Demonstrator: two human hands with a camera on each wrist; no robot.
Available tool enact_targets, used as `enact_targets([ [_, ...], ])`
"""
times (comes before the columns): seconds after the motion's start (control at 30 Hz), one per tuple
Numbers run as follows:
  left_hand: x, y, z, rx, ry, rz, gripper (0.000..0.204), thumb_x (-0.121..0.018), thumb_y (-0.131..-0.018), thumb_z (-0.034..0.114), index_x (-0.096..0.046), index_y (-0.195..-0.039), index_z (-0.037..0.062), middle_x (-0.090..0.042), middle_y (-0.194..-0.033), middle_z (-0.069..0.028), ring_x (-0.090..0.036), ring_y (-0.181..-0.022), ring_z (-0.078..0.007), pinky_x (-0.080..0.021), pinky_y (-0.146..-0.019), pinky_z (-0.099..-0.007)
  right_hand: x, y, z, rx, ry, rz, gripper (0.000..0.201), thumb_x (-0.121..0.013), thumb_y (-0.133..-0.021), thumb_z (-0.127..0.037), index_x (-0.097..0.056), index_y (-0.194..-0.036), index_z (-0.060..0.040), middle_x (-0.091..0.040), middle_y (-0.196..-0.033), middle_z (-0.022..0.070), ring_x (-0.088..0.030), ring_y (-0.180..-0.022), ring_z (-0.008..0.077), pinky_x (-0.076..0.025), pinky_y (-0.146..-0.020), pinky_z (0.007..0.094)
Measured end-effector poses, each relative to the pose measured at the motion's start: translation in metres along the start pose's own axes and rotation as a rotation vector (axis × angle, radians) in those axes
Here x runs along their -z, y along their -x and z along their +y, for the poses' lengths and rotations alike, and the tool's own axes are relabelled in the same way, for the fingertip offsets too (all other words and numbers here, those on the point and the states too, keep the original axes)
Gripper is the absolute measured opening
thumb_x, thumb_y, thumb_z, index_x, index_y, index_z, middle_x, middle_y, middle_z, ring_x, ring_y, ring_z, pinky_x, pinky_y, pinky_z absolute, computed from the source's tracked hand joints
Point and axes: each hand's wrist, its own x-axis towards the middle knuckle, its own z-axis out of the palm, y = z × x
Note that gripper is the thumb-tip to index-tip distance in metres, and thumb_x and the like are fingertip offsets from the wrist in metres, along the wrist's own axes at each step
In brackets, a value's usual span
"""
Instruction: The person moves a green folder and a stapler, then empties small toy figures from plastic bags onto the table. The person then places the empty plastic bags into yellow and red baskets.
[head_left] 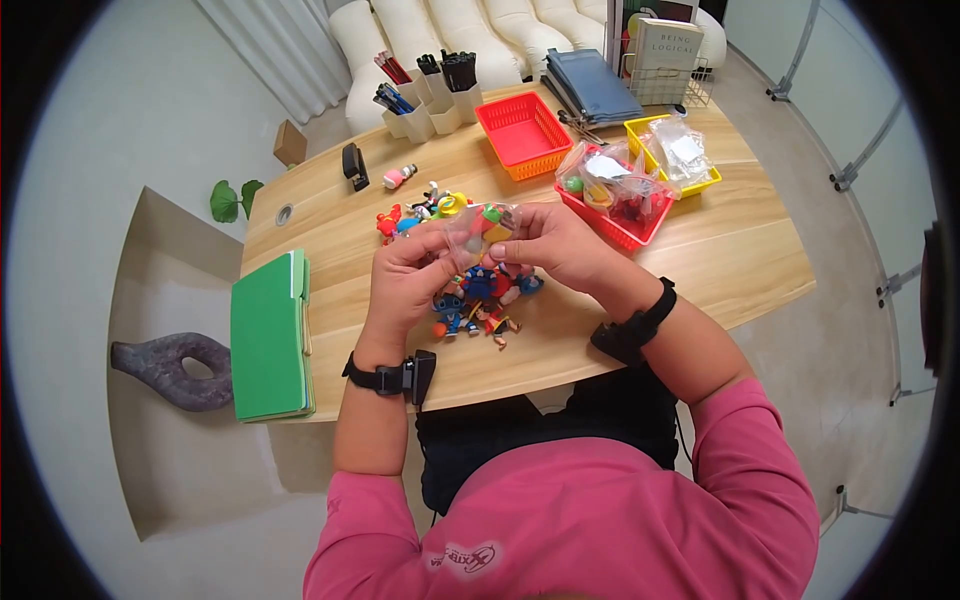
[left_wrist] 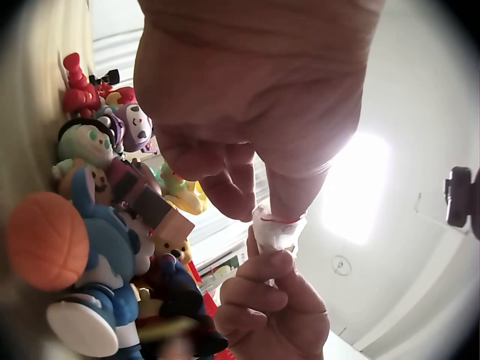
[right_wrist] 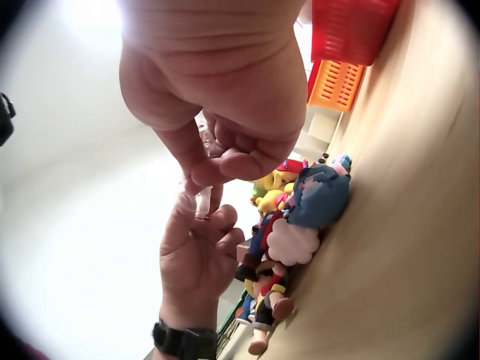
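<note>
Between both hands, above a heap of toy figures, is a small clear plastic bag (head_left: 466, 238). Red, green and yellow show in or through the clear plastic. My left hand (head_left: 405, 285) pinches its left side with thumb and fingers; my right hand (head_left: 568, 247) pinches the right side. In the left wrist view the bag (left_wrist: 276, 231) has a thin red line along its mouth, and the hands meet closely there. Below lie a blue figure with an orange ball (left_wrist: 48, 240), a figure in red and yellow (head_left: 492, 320) and a blue-haired figure (right_wrist: 321, 196).
A red basket (head_left: 625, 232) of bagged items and a yellow basket (head_left: 707, 186) with clear bags stand right. Farther back are a red-and-orange basket (head_left: 520, 125), pen holders (head_left: 418, 122) and blue folders (head_left: 598, 85). A stapler (head_left: 354, 167) and green folder (head_left: 268, 335) lie left.
</note>
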Motion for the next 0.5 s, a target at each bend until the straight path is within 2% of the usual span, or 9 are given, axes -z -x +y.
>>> enact_targets([
  [0.1, 0.001, 0.000, -0.002, -0.026, -0.004, -0.021, 0.023, -0.079, -0.094, 0.006, -0.076, -0.115, 0.0013, -0.074, -0.113, -0.0039, -0.069, -0.087, -0.0057, -0.056, -0.062, -0.0192, -0.001, 0.000, 0.001, 0.018, -0.006, 0.024, 0.036, -0.079, -0.095, -0.012, -0.071, -0.128, -0.0019, -0.070, -0.082, -0.0008, -0.061, -0.070, 0.0043, -0.050, -0.064, 0.0229],
  [0.17, 0.003, -0.001, -0.001, 0.088, 0.013, -0.047, 0.028, -0.080, -0.094, 0.008, -0.075, -0.121, 0.0036, -0.076, -0.105, -0.0022, -0.069, -0.085, -0.0051, -0.056, -0.062, -0.0195, -0.001, 0.000, 0.002, 0.049, -0.104, 0.000, 0.035, -0.079, -0.096, -0.013, -0.072, -0.128, -0.0024, -0.071, -0.083, -0.0001, -0.062, -0.072, 0.0052, -0.051, -0.065, 0.0236],
  [0.27, -0.002, 0.001, 0.004, 0.075, -0.026, -0.027, 0.030, -0.080, -0.095, 0.010, -0.074, -0.123, 0.0046, -0.077, -0.099, -0.0007, -0.069, -0.083, -0.0045, -0.056, -0.062, -0.0194, 0.002, -0.003, 0.008, 0.037, -0.162, -0.029, 0.035, -0.079, -0.096, -0.015, -0.072, -0.128, -0.0029, -0.071, -0.084, 0.0005, -0.063, -0.073, 0.0063, -0.053, -0.067, 0.0245],
  [0.4, -0.001, 0.001, 0.006, 0.077, 0.001, -0.048, 0.031, -0.081, -0.094, 0.011, -0.074, -0.123, 0.0038, -0.076, -0.100, -0.0010, -0.069, -0.083, -0.0048, -0.055, -0.063, -0.0195, 0.003, -0.001, 0.011, -0.021, -0.133, -0.059, 0.037, -0.079, -0.096, -0.016, -0.071, -0.130, -0.0026, -0.070, -0.084, 0.0011, -0.064, -0.073, 0.0070, -0.053, -0.068, 0.0251],
  [0.5, 0.002, 0.002, 0.003, 0.050, -0.048, -0.079, 0.034, -0.082, -0.093, 0.010, -0.073, -0.125, 0.0029, -0.077, -0.101, -0.0017, -0.070, -0.086, -0.0068, -0.057, -0.071, -0.0219, 0.004, -0.002, 0.012, -0.014, -0.086, -0.062, 0.040, -0.078, -0.097, -0.016, -0.069, -0.134, -0.0036, -0.071, -0.086, 0.0013, -0.065, -0.073, 0.0072, -0.054, -0.068, 0.0251],
])
